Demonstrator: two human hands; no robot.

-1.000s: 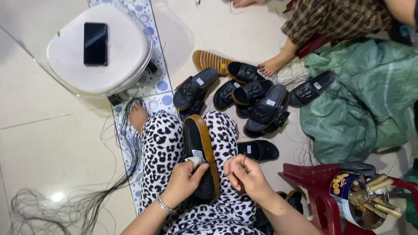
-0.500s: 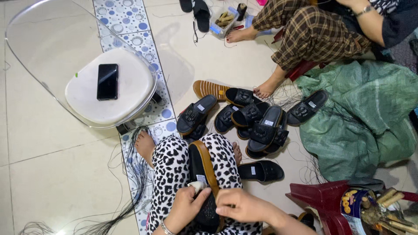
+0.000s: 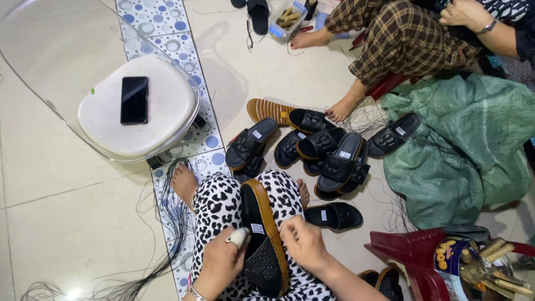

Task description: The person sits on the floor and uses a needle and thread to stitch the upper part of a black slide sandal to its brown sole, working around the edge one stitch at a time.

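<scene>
A black slide sandal with a tan sole edge point(image 3: 262, 234) lies along my lap, on leopard-print trousers. My left hand point(image 3: 220, 262) grips its left side, a white wrap on the thumb tip. My right hand point(image 3: 304, 242) rests on its right edge, fingers curled against the tan rim. Whether thread is pinched there is too small to tell. A pile of black slide sandals point(image 3: 317, 150) lies on the floor just beyond my knees, and one more sandal point(image 3: 334, 216) sits beside my right leg.
A clear chair with a white cushion point(image 3: 161, 111) holds a black phone point(image 3: 135, 100) at left. Black threads point(image 3: 161, 234) trail over the floor. Another person in plaid trousers point(image 3: 401, 39) sits at top right by a green sack point(image 3: 468, 150). A red stool point(image 3: 412, 253) and tin stand at right.
The view has tilted up and farther out, bringing the other person into sight. My right hand moved from beside the sandal onto its right edge. My left hand stays on it.
</scene>
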